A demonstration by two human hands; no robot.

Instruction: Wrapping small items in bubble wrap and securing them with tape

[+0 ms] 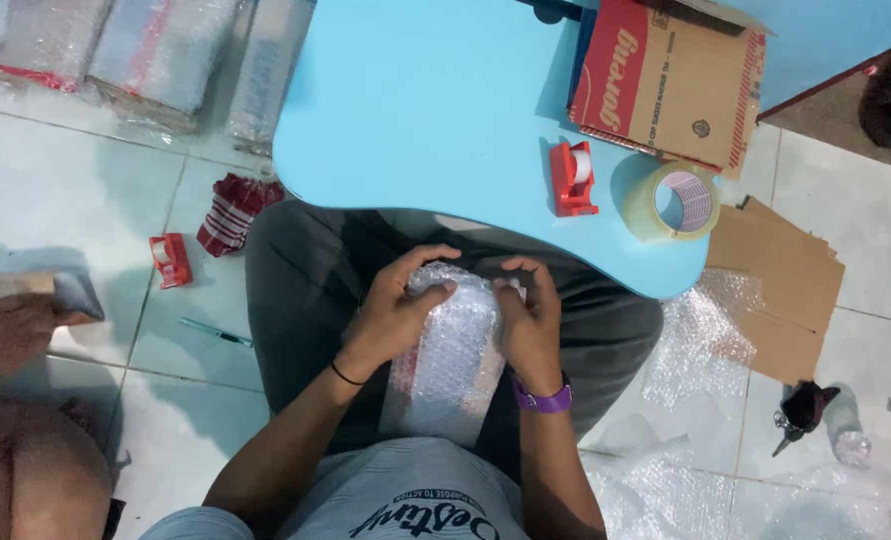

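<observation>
Both hands, left hand [397, 312] and right hand [530, 318], grip a bubble-wrapped parcel [450, 365].

The floor [85, 190] is laid with pale, glossy tiles with thin dark grout lines, reflecting soft light in the left half of the frame. A low light-blue table [435, 110] with rounded corners fills the upper centre, its top smooth and evenly lit. At the upper right corner a strip of brown surface [845, 110] with a red edge borders the tiles.
</observation>
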